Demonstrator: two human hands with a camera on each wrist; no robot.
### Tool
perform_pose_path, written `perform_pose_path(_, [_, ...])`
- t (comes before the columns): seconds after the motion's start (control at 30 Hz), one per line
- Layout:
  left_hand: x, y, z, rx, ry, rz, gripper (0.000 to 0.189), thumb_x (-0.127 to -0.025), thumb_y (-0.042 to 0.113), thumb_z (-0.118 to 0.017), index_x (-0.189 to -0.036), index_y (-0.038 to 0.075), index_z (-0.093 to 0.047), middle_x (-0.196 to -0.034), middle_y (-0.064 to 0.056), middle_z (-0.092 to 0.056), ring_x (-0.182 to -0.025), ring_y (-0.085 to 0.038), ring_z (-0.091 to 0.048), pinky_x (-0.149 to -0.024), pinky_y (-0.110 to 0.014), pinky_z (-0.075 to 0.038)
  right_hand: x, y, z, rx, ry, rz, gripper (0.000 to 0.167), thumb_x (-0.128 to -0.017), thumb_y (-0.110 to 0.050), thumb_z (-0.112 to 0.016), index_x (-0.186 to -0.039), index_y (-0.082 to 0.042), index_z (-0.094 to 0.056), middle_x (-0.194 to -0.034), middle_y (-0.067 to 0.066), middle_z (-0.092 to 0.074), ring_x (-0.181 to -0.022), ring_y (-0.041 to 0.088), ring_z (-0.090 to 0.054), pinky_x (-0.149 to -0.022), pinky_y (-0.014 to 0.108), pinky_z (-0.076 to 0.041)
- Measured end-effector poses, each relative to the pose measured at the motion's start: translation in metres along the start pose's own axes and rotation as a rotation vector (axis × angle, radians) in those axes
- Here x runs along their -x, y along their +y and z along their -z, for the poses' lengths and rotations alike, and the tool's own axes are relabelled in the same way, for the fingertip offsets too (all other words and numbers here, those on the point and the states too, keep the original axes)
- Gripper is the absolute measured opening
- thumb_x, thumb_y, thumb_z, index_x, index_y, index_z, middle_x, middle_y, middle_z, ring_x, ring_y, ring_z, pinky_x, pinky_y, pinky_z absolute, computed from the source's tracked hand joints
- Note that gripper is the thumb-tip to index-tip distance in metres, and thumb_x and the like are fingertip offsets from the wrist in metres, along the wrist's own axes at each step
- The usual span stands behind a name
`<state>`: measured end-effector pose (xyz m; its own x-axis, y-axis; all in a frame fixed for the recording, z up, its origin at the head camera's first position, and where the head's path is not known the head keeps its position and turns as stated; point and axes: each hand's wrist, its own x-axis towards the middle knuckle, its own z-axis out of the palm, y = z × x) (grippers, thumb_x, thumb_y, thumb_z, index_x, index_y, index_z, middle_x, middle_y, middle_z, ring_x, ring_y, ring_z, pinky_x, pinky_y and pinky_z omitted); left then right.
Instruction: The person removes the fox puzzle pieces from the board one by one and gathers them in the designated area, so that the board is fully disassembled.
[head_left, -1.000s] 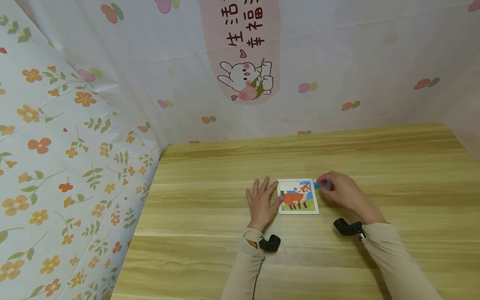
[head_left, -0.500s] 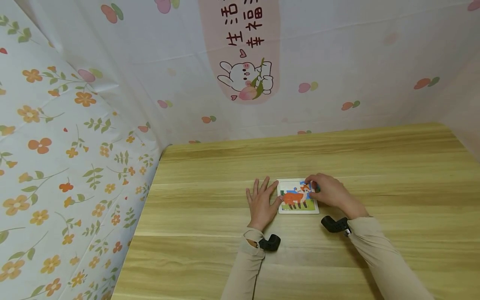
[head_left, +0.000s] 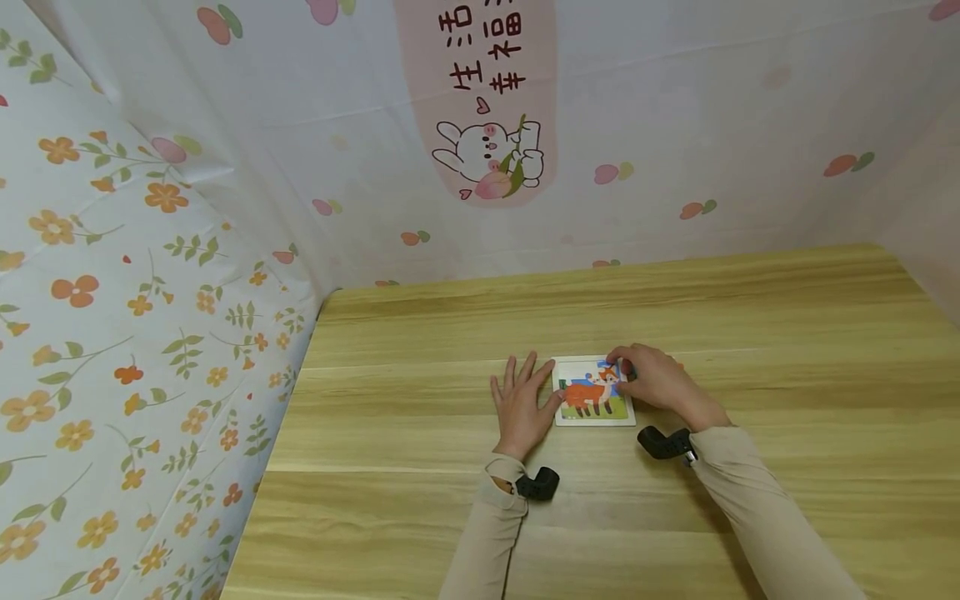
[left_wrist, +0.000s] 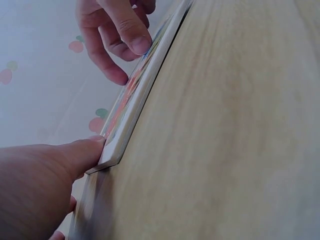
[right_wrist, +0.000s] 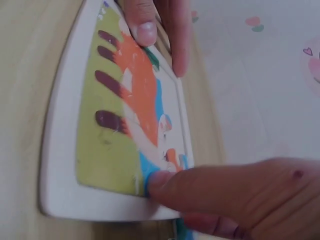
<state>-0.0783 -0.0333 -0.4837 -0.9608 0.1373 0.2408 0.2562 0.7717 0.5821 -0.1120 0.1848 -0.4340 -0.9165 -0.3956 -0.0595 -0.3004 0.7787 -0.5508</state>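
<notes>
A small picture puzzle of an orange fox [head_left: 588, 395] lies in a white frame [head_left: 592, 422] on the wooden table. The white backing [right_wrist: 172, 107] shows along part of its upper side. My left hand [head_left: 521, 413] rests spread on the table at the frame's left, its thumb [left_wrist: 90, 150] pressing the rim. Bent over the upper right corner, my right hand [head_left: 658, 377] touches the picture with thumb and index finger apart; the thumb [right_wrist: 165, 184] is on a blue part. I cannot tell whether it pinches a piece there. Under its fingers shows a blue-green loose piece [right_wrist: 183, 230].
A bit of orange [head_left: 680, 364] shows beyond the right hand's knuckles. White printed cloth [head_left: 645, 125] hangs behind the table, and flowered cloth [head_left: 150, 333] on the left. Each wrist wears a black camera mount [head_left: 538, 483].
My right hand has moved left from the blue-green piece beside the frame onto the picture's upper right corner. The left hand keeps its place; the view has shifted slightly.
</notes>
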Motion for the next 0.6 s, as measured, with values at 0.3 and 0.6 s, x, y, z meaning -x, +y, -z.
perform_pose_path(0.3, [0.0002,-0.0006,-0.0001,-0.008,-0.002,0.001,0.046,-0.086,0.031,-0.066,-0.129,0.018,-0.058,-0.142,-0.008,-0.043,-0.136,-0.035,-0.023,-0.102,-0.066,-0.008,-0.0042,-0.0043,0.0035,-0.010,-0.050,-0.050,0.031,-0.077,-0.002,-0.070,-0.105,0.001,-0.059,-0.066,0.002,-0.047,-0.058,0.016,-0.041,-0.054,0.029,-0.031])
perform_pose_path(0.6, [0.0000,0.0000,0.0004,-0.016,-0.006,0.005,0.046,-0.086,0.030,-0.066,-0.130,0.019,-0.058,-0.142,-0.007,-0.042,-0.136,-0.034,-0.022,-0.102,-0.065,-0.008,-0.0034,-0.0027,0.0017,-0.027,-0.047,-0.043,0.032,-0.079,-0.002,-0.068,-0.107,0.001,-0.055,-0.065,0.002,-0.046,-0.056,0.016,-0.040,-0.052,0.028,-0.031])
